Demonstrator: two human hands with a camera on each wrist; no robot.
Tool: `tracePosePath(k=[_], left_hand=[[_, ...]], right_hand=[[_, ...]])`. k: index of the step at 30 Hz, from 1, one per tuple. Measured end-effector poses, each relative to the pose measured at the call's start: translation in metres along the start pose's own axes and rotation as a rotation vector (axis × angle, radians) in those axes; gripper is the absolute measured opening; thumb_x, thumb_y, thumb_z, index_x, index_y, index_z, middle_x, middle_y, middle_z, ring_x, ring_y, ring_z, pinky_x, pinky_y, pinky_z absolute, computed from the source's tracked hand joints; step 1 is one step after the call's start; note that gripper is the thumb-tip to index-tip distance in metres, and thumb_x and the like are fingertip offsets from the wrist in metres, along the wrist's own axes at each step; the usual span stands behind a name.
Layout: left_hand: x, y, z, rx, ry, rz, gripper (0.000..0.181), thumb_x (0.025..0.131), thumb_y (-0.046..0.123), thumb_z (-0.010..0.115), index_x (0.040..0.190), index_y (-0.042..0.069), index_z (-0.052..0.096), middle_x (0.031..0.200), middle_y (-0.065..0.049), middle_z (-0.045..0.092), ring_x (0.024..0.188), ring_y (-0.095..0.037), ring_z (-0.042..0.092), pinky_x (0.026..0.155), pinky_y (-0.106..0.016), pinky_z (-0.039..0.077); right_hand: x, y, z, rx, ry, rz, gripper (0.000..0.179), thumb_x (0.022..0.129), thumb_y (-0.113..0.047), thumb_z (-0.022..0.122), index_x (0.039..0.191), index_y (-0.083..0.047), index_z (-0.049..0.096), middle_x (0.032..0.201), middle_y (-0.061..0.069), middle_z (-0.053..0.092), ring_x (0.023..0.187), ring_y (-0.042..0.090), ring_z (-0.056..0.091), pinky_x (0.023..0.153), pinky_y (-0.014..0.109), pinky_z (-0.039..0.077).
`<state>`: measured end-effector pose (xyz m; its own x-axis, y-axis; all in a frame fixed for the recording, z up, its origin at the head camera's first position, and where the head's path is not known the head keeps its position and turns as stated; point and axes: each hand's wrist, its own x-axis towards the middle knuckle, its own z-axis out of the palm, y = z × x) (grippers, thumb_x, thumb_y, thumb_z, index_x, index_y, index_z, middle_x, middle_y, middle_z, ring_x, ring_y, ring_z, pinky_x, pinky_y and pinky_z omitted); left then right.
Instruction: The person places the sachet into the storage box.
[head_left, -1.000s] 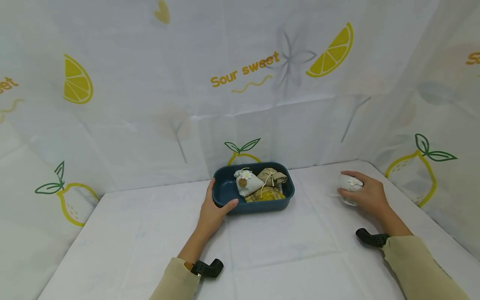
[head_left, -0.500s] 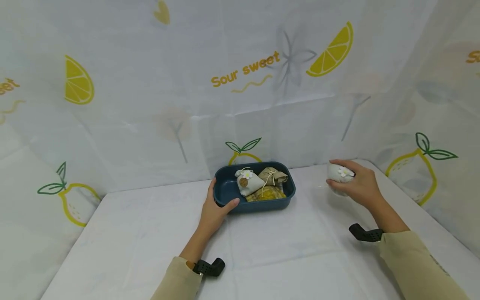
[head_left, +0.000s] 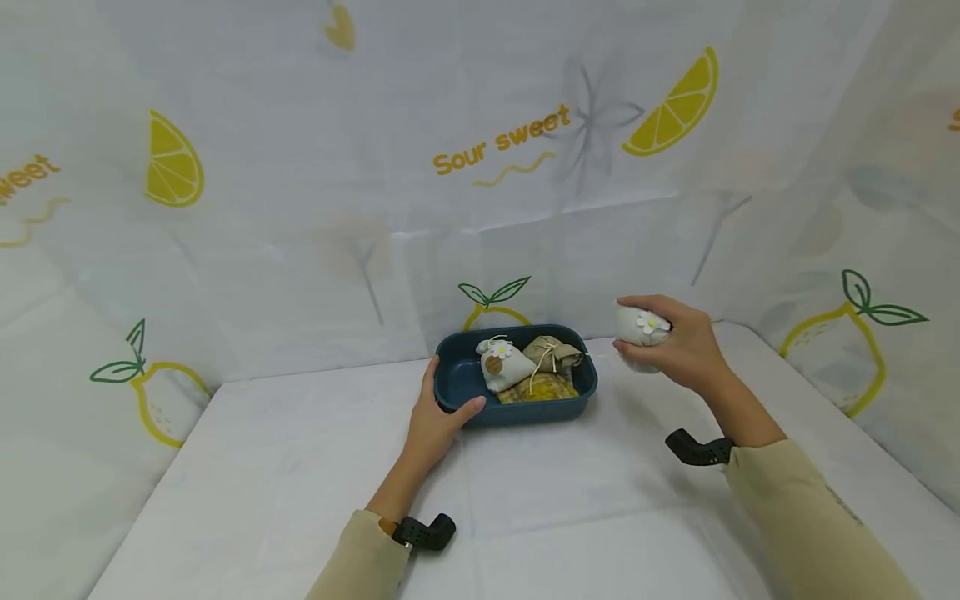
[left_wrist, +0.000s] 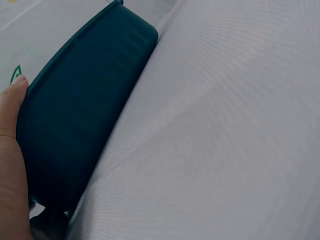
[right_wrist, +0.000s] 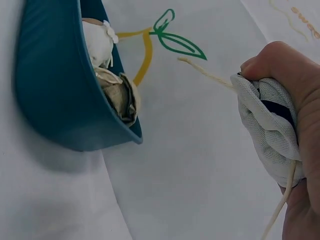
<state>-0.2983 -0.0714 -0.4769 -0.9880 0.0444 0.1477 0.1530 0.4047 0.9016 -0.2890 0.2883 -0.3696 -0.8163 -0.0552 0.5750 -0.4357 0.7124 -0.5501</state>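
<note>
My left hand grips the left end of a dark blue rectangular bin, thumb over its front rim and fingers along the end wall. Inside lie a white pouch with a daisy, a tan tied pouch and a yellow-brown patterned pouch, grouped toward the right. Raised above the table, right of the bin, my right hand holds a white drawstring pouch with a daisy on it. In the right wrist view this pouch trails cream cords from its gathered neck.
The bin stands on a white-covered table near its back edge. Behind and at both sides hangs a white curtain printed with lemons. A black wrist camera sits on the left wrist, another black camera on the right.
My right hand has lifted the white drawstring pouch off the table and carried it left toward the bin. The left hand keeps its grip on the bin; the head view has shifted slightly.
</note>
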Motion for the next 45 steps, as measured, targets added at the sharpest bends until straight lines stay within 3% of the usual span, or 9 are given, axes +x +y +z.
tracePosePath(k=[8,18,27,36,45], left_hand=[[0.000,0.001,0.000,-0.005,-0.003,0.006,0.105,0.081,0.057,0.078,0.162,0.033,0.016,0.169,-0.007,0.024,0.155,-0.035,0.027,0.120,-0.063,0.028],[0.000,0.000,0.003,-0.006,-0.011,0.022,0.106,0.081,0.058,0.078,0.163,0.033,0.015,0.170,-0.003,0.022,0.156,-0.033,0.025,0.121,-0.063,0.027],[0.000,0.000,0.007,0.000,-0.012,0.026,0.107,0.080,0.060,0.078,0.163,0.033,0.015,0.170,-0.003,0.023,0.155,-0.033,0.026,0.120,-0.063,0.028],[0.001,0.003,0.003,0.011,-0.005,0.016,0.108,0.080,0.060,0.078,0.163,0.031,0.015,0.170,-0.003,0.022,0.155,-0.033,0.026,0.121,-0.062,0.027],[0.000,0.000,0.000,0.014,0.008,0.019,0.105,0.082,0.057,0.078,0.163,0.031,0.016,0.170,-0.002,0.022,0.156,-0.032,0.026,0.121,-0.062,0.027]], right_hand=[[0.014,-0.014,0.026,0.057,-0.014,-0.098,0.055,0.076,-0.008,0.087,0.128,-0.014,0.070,0.122,0.011,0.071,0.091,0.019,0.062,0.068,0.019,0.051],[0.010,-0.023,0.065,0.162,-0.137,-0.031,0.056,0.079,-0.011,0.085,0.132,-0.016,0.068,0.131,0.012,0.067,0.093,0.028,0.067,0.070,0.027,0.055],[-0.002,-0.006,0.095,0.142,-0.218,-0.014,0.055,0.080,-0.016,0.086,0.132,-0.016,0.067,0.125,0.011,0.069,0.091,0.025,0.066,0.071,0.033,0.055],[-0.003,-0.009,0.100,0.041,-0.307,-0.043,0.058,0.082,-0.021,0.085,0.135,-0.015,0.064,0.132,0.011,0.067,0.104,0.029,0.067,0.083,0.044,0.055],[-0.002,-0.015,0.100,0.022,-0.422,-0.080,0.058,0.085,-0.029,0.083,0.137,-0.014,0.062,0.142,0.011,0.061,0.117,0.031,0.064,0.093,0.052,0.054]])
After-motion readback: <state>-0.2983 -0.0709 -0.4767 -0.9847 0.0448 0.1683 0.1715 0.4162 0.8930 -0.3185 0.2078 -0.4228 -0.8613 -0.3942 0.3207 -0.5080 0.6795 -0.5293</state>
